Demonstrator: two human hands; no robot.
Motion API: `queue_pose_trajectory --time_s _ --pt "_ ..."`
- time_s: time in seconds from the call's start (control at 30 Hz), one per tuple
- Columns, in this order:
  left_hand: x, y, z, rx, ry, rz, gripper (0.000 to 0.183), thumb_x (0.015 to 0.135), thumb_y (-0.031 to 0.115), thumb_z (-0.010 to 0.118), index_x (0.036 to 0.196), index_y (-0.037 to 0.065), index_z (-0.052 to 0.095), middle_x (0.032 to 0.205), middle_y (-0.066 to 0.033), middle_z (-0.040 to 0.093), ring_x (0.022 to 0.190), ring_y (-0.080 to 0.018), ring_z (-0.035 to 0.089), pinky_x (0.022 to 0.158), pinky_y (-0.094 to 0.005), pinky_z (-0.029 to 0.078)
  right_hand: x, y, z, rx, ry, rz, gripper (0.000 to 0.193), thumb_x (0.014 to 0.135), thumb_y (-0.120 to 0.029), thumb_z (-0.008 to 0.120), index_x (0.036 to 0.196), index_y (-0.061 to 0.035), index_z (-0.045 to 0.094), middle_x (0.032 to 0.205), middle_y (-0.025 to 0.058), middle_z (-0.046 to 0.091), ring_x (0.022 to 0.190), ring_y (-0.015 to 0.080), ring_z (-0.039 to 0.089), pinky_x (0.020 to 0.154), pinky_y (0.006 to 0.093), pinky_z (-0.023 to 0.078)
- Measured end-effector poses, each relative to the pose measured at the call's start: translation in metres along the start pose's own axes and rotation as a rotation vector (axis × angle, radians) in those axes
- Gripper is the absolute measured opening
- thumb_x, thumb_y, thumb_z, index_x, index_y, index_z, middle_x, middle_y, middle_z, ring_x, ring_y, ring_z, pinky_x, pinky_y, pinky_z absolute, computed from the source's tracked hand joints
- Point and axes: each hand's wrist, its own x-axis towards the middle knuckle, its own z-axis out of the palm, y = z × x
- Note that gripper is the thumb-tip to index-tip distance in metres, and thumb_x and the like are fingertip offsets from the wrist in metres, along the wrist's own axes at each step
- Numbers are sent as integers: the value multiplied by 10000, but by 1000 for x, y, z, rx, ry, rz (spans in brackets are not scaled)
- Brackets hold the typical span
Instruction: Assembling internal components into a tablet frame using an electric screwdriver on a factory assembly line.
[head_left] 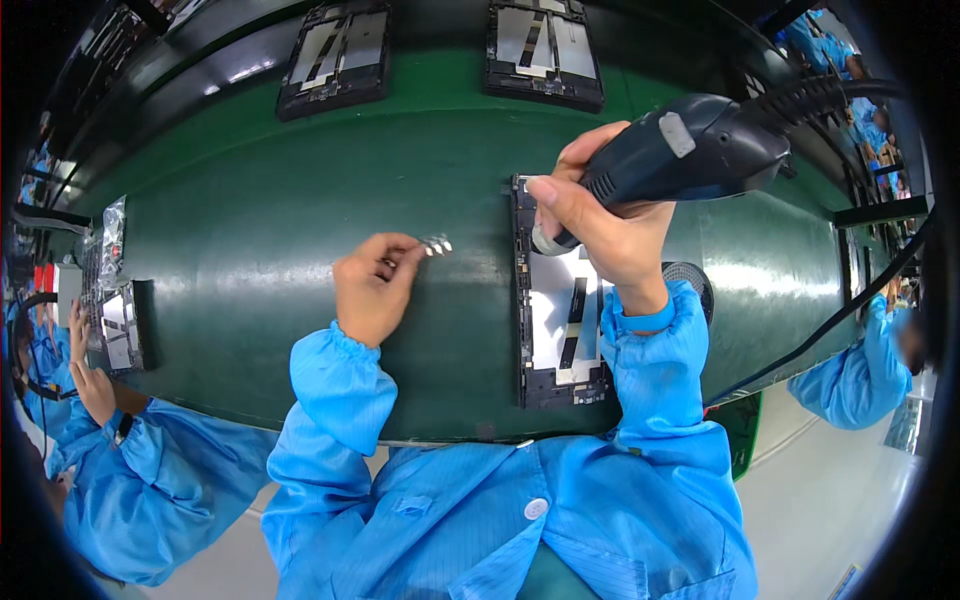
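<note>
Between the thumb and fingers of my left hand (373,290) is a small cluster of shiny silver pieces (437,245), slightly blurred and too small to name. The hand is over the green bench mat, left of an opened black tablet-like device (545,310) with silver panels and dark strips inside. My right hand (620,230) is wrapped round a black corded hand tool (690,150) with a thick body. Its pale rounded end points down at the device's upper part; whether it touches cannot be told. My right hand and sleeve cover part of the device.
Two similar opened devices (335,55) (545,50) stand at the bench's far edge. A co-worker's hands (92,385) are by another device (122,325) at left. A black cable (840,325) runs along the right; a round dark object (690,285) lies beside my right wrist.
</note>
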Motion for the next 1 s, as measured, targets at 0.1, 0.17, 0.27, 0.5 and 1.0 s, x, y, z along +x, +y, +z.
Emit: queue_pose_trajectory --time_s 0.1,0.17,0.27,0.5,1.0 --pt "3 -14 -7 29 209 1 96 803 39 651 893 11 667 709 -54 592 545 -80 530 471 -208 405 -1 4 2 15 -29 16 272 724 107 669 914 -2 507 634 92 568 493 156 574 461 269 478" --pt "4 -14 -5 -6 234 42 113 819 36 634 924 3 660 731 -57 587 569 -82 541 476 -208 412 -3 5 2 21 -21 37 267 724 102 674 906 -3 508 630 91 570 496 154 576 463 269 479" --pt "5 -10 -5 -42 251 82 146 846 29 600 979 -9 645 773 -62 581 614 -87 558 488 -208 424 -5 5 2 -2 -1 49 262 725 96 678 898 -3 509 630 88 571 498 153 577 476 269 485" --pt "4 -13 -6 -65 220 56 156 862 24 580 1004 -14 633 789 -54 570 636 -90 568 502 -202 436 -6 8 3 -34 5 70 264 725 97 677 898 -1 503 632 86 572 505 152 580 506 272 496" --pt "3 -11 -5 -275 254 -80 133 862 -1 576 983 -4 632 788 -47 624 668 -91 605 544 -209 470 -8 10 3 -67 -68 118 287 725 69 698 909 -17 495 657 46 545 559 84 534 506 213 435"
